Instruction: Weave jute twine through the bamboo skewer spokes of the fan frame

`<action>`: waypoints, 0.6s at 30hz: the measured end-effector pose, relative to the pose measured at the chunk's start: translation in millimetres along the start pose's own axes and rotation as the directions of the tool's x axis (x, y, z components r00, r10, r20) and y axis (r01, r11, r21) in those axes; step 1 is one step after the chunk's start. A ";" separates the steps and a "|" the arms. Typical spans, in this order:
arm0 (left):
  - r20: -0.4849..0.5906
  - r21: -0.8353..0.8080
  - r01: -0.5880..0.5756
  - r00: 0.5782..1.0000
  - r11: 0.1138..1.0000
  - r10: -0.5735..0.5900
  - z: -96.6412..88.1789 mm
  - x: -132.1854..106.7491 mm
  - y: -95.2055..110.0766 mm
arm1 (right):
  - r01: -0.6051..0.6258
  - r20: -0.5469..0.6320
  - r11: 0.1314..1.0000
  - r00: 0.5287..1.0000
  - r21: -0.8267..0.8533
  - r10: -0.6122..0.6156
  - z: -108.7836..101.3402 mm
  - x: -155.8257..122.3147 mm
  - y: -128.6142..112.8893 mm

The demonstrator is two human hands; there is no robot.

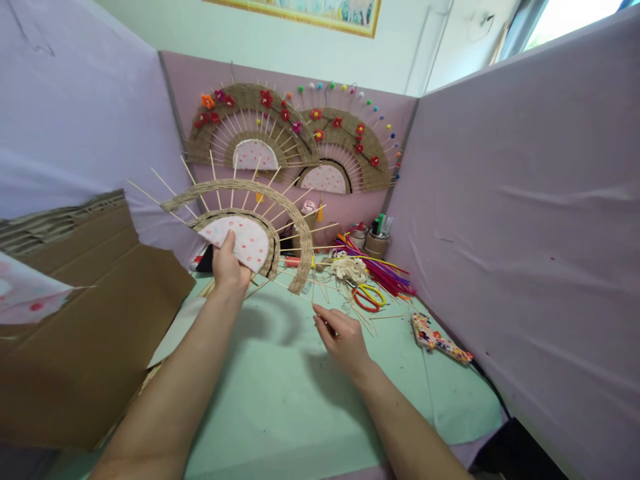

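Note:
My left hand (227, 265) grips the base of a half-made fan (250, 220), held upright above the green table mat (280, 393). The fan has a white dotted half-disc, two woven twine arcs and thin wooden sticks radiating outward. My right hand (343, 337) rests low on the mat, fingers curled together near loose thin sticks (350, 310); whether it pinches one I cannot make out. Just beyond it lie a bundle of twine (350, 268) and scissors (369, 297) with yellow and red handles.
Two finished fans (295, 137) with red flowers hang on the back partition. Cups with pens (376, 240) and colourful pipe cleaners (387, 273) sit at the back right. A patterned glue gun (440, 340) lies right. Cardboard sheets (90, 320) lean at the left.

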State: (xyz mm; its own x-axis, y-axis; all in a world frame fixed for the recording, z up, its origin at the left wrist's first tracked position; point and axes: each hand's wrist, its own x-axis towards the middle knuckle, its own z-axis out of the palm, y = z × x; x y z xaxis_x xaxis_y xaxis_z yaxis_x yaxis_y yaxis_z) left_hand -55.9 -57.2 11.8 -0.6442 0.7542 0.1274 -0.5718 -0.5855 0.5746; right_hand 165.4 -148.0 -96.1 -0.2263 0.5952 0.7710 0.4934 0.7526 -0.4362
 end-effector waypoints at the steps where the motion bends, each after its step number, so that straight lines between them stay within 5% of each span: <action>1: 0.002 -0.003 0.000 1.000 1.000 0.000 1.1 -2.0 -0.1 | 0.010 -0.004 1.000 1.000 -0.002 -0.010 1.3 -0.7 -1.1; 11: -0.023 -0.067 0.047 0.999 0.997 -0.048 10.3 -20.9 -1.2 | -0.086 0.084 0.993 0.993 0.082 0.079 8.6 -5.1 0.7; 18: -0.041 -0.066 0.174 0.983 0.983 -0.177 16.9 -29.0 3.4 | -0.125 0.024 0.969 0.992 0.215 0.123 3.9 -1.8 1.3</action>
State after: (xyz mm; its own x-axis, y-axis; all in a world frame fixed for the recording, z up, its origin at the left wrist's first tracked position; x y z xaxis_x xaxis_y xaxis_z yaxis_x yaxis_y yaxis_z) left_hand -30.6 -76.1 23.7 -0.5534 0.8329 -0.0094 -0.7073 -0.4640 0.5334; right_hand 163.1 -147.0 -99.9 -0.1835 0.6898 0.7003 0.3260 0.7148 -0.6187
